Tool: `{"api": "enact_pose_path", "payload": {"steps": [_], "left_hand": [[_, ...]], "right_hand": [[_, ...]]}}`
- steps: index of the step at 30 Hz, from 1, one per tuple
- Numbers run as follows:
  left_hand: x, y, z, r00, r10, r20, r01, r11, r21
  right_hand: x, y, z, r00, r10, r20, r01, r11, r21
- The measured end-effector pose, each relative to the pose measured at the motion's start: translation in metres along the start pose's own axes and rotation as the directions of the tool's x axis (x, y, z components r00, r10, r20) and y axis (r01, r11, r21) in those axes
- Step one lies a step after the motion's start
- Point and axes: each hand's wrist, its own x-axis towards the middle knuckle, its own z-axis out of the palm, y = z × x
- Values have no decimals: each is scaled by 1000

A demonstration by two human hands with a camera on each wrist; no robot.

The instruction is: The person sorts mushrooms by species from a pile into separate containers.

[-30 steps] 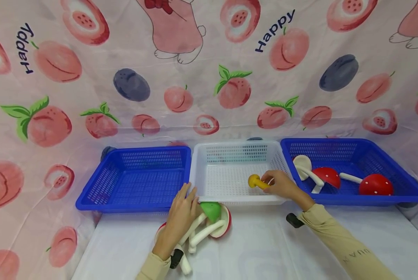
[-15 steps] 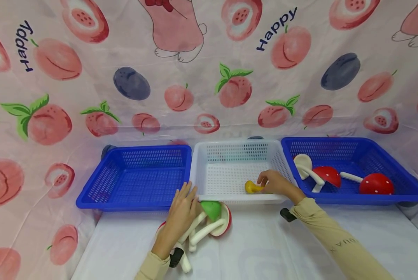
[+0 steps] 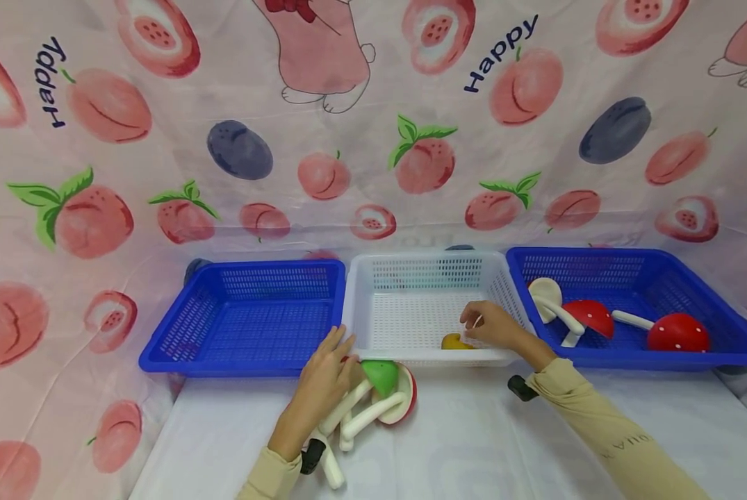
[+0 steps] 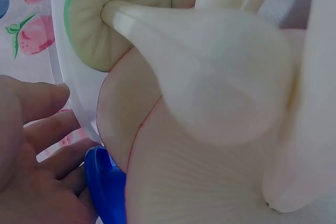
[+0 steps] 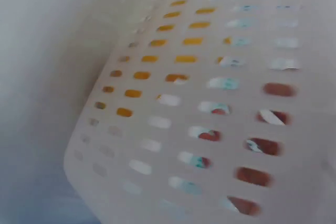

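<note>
My right hand (image 3: pixel 495 326) is over the front of the white basket (image 3: pixel 359 305), fingers loosely bent with a gap between thumb and fingertips. Just below it a yellow toy mushroom (image 3: pixel 453 342) lies in the basket, partly hidden by the front rim. Through the slots in the right wrist view, yellow (image 5: pixel 157 42) shows apart from the fingers (image 5: pixel 254 177). My left hand (image 3: pixel 324 378) has its fingers extended near the rims of the white and left blue baskets. Beside and under it are a green-capped toy mushroom (image 3: pixel 381 377) and several red-capped ones (image 3: pixel 406 396) with white stems (image 4: pixel 226 77).
On the left stands a blue basket (image 3: pixel 242 368) with a bare floor. The right blue basket (image 3: pixel 623 357) holds several red spotted toy mushrooms (image 3: pixel 679 332). A fruit-patterned cloth (image 3: pixel 348 139) hangs behind, and a white cloth (image 3: pixel 461 430) covers the table.
The right hand has lowered the yellow mushroom into the white basket and let go of it. My left hand stays by the pile.
</note>
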Motion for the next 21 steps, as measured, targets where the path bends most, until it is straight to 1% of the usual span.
{"api": "enact_pose_path", "payload": {"steps": [2,5,9,13,17,21], "left_hand": [[0,-1,-1,1000,-3,4,3,1000,-1],[1,-2,-2,1000,-8,11,8,1000,-8],[2,-2,-3,1000,-8,21,9,1000,-5],[2,-3,-3,1000,-10,13,10,1000,1],[1,-4,-2,1000,15,-7,-15,1000,15],[0,-5,-1,999,32,-13,-32,999,15]], "right_hand": [[-4,-4,-2,997,-51,-50,51,999,2],[-12,-11,-5,991,-82,-107,83,997,4],[-23,-25,-8,985,-77,-152,82,996,28],[-33,-39,-9,978,-87,-188,95,995,37],[-44,-54,-7,974,-93,-206,102,994,32],[-55,-67,-4,976,-71,-205,84,995,56]]}}
